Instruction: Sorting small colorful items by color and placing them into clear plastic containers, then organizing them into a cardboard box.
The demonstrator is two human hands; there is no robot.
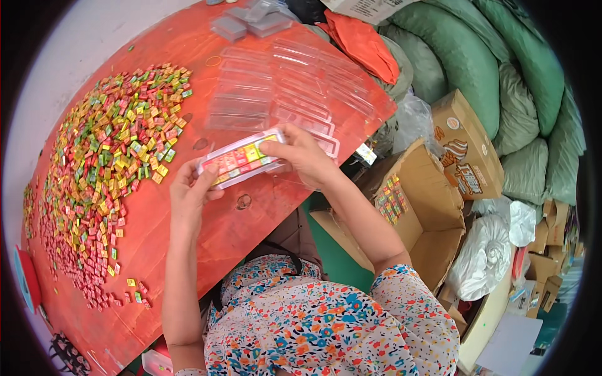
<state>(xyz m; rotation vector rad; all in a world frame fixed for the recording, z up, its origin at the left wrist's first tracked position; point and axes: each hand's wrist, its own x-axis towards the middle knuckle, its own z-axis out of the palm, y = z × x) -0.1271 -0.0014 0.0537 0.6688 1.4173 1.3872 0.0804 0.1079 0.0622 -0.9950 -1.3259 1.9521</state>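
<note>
Both hands hold a shallow clear plastic tray (216, 156) above the red table. Rows of small red, yellow and green wrapped pieces, which look like candies (241, 156), fill it. My left hand (194, 187) pinches the tray's left end, thumb on top. At the other end my right hand (302, 154) grips it, thumb lying over the pieces and fingers partly hidden behind. To the left spreads a big loose pile of the same coloured pieces (125, 138). Beyond the hands lie overlapping rows of clear plastic trays or covers (244, 84).
The red table (232, 219) has stacked clear plastic cases (251, 25) at its far edge. An open cardboard box (433, 219) with packed coloured pieces stands by my right arm. Behind it are a printed carton (467, 147) and green sacks (451, 56). A red-rimmed basin (28, 279) sits far left.
</note>
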